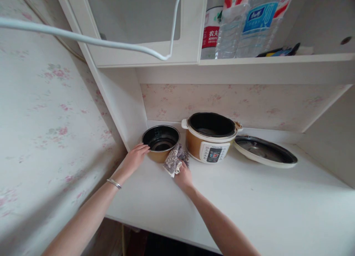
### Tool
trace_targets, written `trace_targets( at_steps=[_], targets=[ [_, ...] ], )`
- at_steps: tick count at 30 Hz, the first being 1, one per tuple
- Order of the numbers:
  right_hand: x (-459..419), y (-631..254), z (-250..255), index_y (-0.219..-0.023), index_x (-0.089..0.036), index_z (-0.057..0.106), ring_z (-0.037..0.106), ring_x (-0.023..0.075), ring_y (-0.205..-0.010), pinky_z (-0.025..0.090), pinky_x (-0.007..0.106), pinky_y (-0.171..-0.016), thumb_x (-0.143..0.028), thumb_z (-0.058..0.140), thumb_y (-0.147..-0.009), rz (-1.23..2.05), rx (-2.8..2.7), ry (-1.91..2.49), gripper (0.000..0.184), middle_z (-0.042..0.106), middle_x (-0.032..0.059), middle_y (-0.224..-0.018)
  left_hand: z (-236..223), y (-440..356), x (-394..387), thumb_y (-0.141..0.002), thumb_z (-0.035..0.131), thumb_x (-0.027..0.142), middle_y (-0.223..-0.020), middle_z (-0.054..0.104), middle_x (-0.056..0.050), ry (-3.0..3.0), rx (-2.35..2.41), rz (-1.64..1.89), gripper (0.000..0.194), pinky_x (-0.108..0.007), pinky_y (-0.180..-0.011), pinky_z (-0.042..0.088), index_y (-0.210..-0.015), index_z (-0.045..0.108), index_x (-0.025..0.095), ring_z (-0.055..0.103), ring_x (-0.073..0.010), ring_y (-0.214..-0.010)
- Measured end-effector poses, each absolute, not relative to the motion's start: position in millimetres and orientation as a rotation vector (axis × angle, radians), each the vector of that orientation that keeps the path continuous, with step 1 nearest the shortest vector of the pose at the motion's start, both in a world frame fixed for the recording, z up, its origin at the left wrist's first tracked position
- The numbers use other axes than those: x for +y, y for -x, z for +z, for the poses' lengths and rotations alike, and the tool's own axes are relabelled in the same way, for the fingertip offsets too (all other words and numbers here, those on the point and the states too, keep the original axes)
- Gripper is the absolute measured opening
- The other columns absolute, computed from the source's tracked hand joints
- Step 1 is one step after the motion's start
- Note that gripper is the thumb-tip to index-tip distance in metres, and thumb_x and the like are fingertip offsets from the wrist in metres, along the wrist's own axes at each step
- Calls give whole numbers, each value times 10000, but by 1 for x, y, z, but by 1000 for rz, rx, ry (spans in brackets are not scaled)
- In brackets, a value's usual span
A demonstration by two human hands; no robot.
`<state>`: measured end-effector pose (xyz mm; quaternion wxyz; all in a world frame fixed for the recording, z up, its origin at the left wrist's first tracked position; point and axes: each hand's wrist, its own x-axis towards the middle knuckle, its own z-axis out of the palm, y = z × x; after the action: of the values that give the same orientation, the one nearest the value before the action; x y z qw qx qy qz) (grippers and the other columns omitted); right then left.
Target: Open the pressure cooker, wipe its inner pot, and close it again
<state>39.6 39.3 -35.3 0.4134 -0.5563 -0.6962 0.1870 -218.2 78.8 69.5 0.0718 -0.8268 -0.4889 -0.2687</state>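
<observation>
A pot, black inside and gold outside, stands on the white counter at the left, probably the inner pot of a cooker. My left hand grips its left rim, with the fingertips over the edge. Bunched in my right hand is a grey patterned cloth, which rests against the pot's right outer side. Part of those fingers is hidden by the cloth. Just right of the cloth sits a gold and white electric cooker without its lid, its control panel facing me.
A detached lid lies underside up to the right of the cooker. Overhead, a shelf holds several plastic bottles. A white cable crosses the upper left. The cabinet side and a flowered wall bound the left.
</observation>
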Motion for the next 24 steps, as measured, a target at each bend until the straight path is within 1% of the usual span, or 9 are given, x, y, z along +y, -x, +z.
trace_targets(
  at_steps=[4,8,10,12,14,16,18,21,24],
  targets=[
    [40,-39,-36,-1213,-254,578,604,195,-1014,465,300,-896,-175,530,-756,461,-1737,1414,466,550,47,-1285,71,195,70,-921,446,377,-986,700,-42,2496,-1465,-859,299,-391,-918,495,-975,708,243,630,-201,-966],
    [40,-38,-35,-1182,-226,593,606,194,-992,475,305,-879,-166,540,-736,456,-1717,1415,453,566,66,-1253,67,153,53,-927,449,336,-946,696,-34,2436,-1527,-982,278,-406,-1023,418,-983,696,222,648,-170,-851],
    [40,-38,-34,-1164,-217,602,608,201,-984,477,309,-874,-152,539,-724,459,-1705,1426,449,583,77,-1219,63,131,45,-933,431,288,-995,684,-44,2408,-1563,-1050,283,-430,-1084,354,-1068,667,208,645,-174,-896],
    [39,-39,-32,-1151,-200,610,602,219,-1000,475,318,-876,-133,525,-724,458,-1696,1436,441,604,91,-1177,58,111,37,-930,412,221,-1103,653,-72,2414,-1585,-1056,317,-462,-1115,303,-1172,616,201,619,-195,-1014],
    [39,-40,-31,-1163,-187,605,584,235,-1040,465,326,-892,-121,510,-735,451,-1703,1425,443,610,93,-1166,56,96,31,-917,388,152,-1243,587,-101,2465,-1569,-1006,380,-499,-1126,266,-1252,561,201,540,-224,-1170],
    [38,-40,-30,-1199,-180,586,560,239,-1086,448,328,-921,-126,495,-762,443,-1722,1399,450,602,90,-1188,58,88,28,-916,364,128,-1339,522,-98,2558,-1514,-973,421,-506,-1125,265,-1299,518,211,463,-226,-1262],
    [39,-40,-31,-1215,-174,577,552,235,-1099,438,327,-936,-137,489,-777,442,-1739,1394,448,595,93,-1200,66,89,28,-934,349,164,-1354,514,-72,2651,-1456,-1007,403,-444,-1111,319,-1294,520,226,464,-194,-1262],
    [40,-41,-33,-1180,-180,599,569,218,-1064,446,320,-923,-137,512,-751,451,-1761,1419,440,606,94,-1171,84,112,33,-954,347,247,-1292,565,-48,2653,-1443,-1109,349,-332,-1063,396,-1199,595,222,513,-155,-1202],
    [42,-41,-37,-1147,-198,615,580,205,-1033,455,312,-902,-135,542,-720,457,-1764,1439,438,610,83,-1155,95,156,45,-956,352,302,-1253,586,-62,2563,-1490,-1043,359,-350,-1068,385,-1177,614,194,514,-171,-1193]
  ],
)
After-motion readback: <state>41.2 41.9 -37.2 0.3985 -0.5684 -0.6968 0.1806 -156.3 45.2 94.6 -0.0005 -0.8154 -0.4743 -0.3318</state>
